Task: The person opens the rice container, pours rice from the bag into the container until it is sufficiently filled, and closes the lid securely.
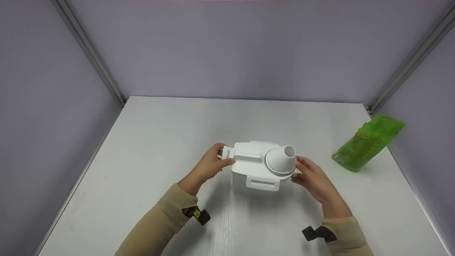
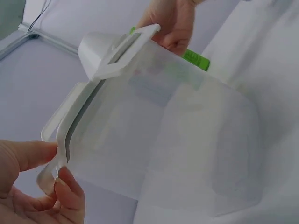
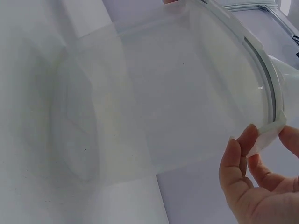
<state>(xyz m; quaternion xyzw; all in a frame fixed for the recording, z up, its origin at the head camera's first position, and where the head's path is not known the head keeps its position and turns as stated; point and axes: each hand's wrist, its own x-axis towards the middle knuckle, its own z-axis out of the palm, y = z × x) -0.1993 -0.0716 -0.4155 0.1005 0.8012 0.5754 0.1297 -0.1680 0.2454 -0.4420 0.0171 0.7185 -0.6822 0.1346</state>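
Note:
A translucent plastic storage container (image 2: 173, 126) stands upright on the white table, topped by a white lid (image 1: 249, 165). A white cone-shaped spout (image 1: 280, 160) rises from the lid's right part. Flap-like clips stick out from the lid's edges, such as the front clip (image 1: 263, 183). My left hand (image 1: 209, 161) pinches the lid's left edge and clip, thumb on top and fingers below. At the opposite end, my right hand (image 1: 314, 179) pinches the right clip (image 3: 267, 135) between thumb and fingers. That clip is mostly hidden by fingers in the head view.
A green plastic pouch (image 1: 368, 142) lies at the table's right edge, partly over it. Pale panels enclose the white table (image 1: 149, 142) on the left, back and right.

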